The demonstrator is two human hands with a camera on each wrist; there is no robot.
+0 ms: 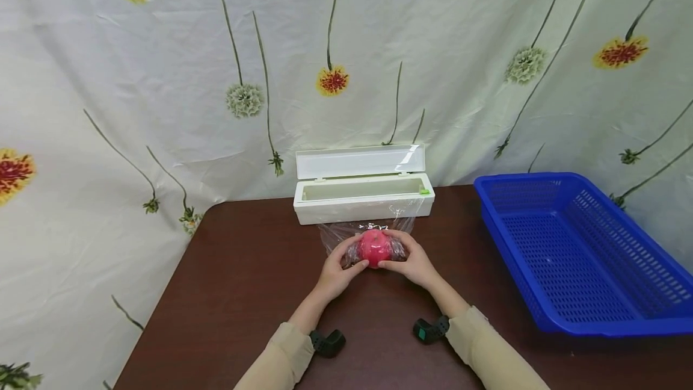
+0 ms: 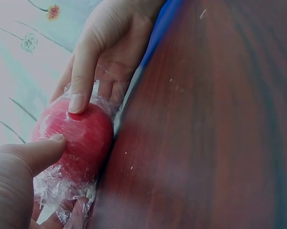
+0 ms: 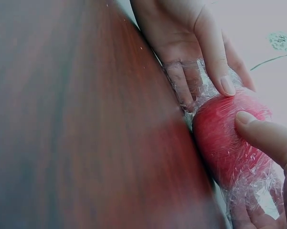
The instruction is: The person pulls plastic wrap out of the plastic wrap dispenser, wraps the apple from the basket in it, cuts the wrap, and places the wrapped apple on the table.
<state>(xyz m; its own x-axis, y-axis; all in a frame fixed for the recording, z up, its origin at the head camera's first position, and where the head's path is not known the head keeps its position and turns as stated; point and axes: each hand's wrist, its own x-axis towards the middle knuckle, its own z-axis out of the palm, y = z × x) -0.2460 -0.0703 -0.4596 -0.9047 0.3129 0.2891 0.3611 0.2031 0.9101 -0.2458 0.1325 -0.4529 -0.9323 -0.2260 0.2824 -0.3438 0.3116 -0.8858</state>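
A round red fruit (image 1: 375, 247) wrapped in cling film sits at the middle of the dark table. My left hand (image 1: 337, 269) grips it from the left, thumb on the near side and fingers around the far side. From the right, my right hand (image 1: 415, 262) holds it the same way. Both thumbs press on the fruit (image 2: 83, 136) close together in the left wrist view. Bunched cling film (image 3: 258, 188) sticks out at both sides, between the thumb and fingers of each hand. A loose sheet of cling film (image 1: 338, 232) stretches behind the fruit toward the white box.
Behind the hands stands a long white cling film box (image 1: 360, 212), its lid (image 1: 360, 162) raised and a green slider (image 1: 425, 192) at its right. A blue plastic basket (image 1: 506, 257) stands on the right. A flower-print cloth (image 1: 178, 77) hangs behind the table (image 1: 216, 306).
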